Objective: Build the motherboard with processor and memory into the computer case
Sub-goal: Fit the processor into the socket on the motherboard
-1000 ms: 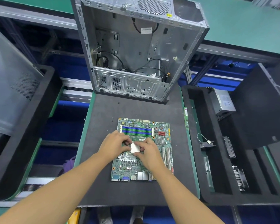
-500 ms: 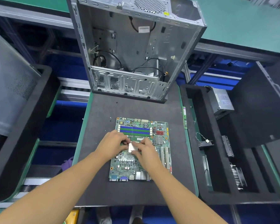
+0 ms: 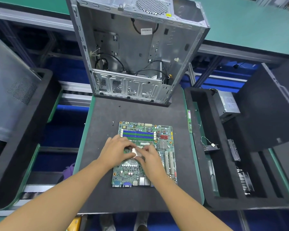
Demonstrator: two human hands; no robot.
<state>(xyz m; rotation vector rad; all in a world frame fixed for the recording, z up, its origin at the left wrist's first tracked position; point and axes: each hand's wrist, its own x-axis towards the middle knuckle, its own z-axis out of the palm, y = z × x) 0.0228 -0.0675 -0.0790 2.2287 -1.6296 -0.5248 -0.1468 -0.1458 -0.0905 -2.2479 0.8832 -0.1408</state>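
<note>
Processor-seating step: left hand (image 3: pixel 117 151) and right hand (image 3: pixel 151 158) pinch the processor (image 3: pixel 138 152) by its edges at the motherboard (image 3: pixel 165 130) centre; next move needs squaring up, lowering flat, no force.

Place: computer assembly workshop.
Top: green surface (image 3: pixel 257 27), dark mat (image 3: pixel 137 112).
Work: open case (image 3: pixel 140 52) on the mat.
Storage: black foam trays (image 3: pixel 198 93) of parts alongside.
Structure: aluminium rails (image 3: pixel 75 93) below.

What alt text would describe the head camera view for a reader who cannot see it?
The left hand and right hand hold a silver processor over a green motherboard on a dark mat; an open computer case stands behind it.
</note>
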